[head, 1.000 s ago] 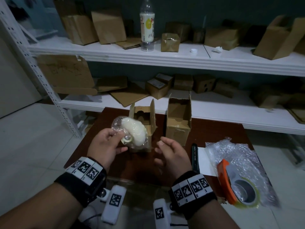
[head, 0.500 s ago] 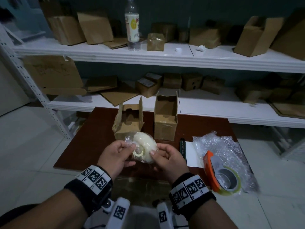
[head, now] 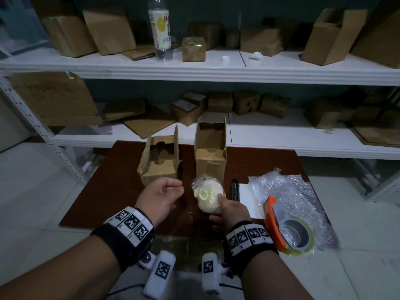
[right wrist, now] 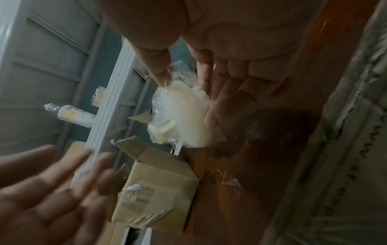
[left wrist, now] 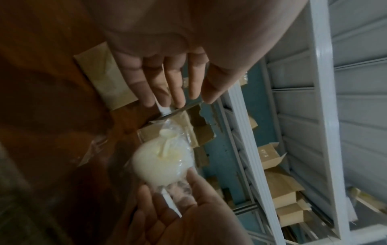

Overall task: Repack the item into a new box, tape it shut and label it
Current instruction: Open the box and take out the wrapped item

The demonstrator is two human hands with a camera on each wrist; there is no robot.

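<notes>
My right hand point(head: 219, 207) pinches a white rounded item in a clear plastic bag point(head: 208, 197) between thumb and fingers, above the brown table point(head: 104, 191). The bagged item point(right wrist: 184, 119) hangs just in front of two open cardboard boxes: a left box point(head: 159, 164) and a taller right box point(head: 211, 158). My left hand point(head: 172, 189) is open and holds nothing, a short way left of the item and in front of the left box. In the left wrist view its fingers point(left wrist: 167, 82) are straight, and the item point(left wrist: 165, 164) lies beyond them.
A black marker point(head: 234, 189) and a white label sheet point(head: 249, 202) lie right of the boxes. Bubble wrap point(head: 296, 191) and an orange tape dispenser point(head: 285, 228) sit at the table's right edge. White shelves point(head: 216, 70) with several cardboard boxes stand behind.
The bagged item went from my left hand to both hands and is now in my right hand alone. My left hand let go and drew away to the left.
</notes>
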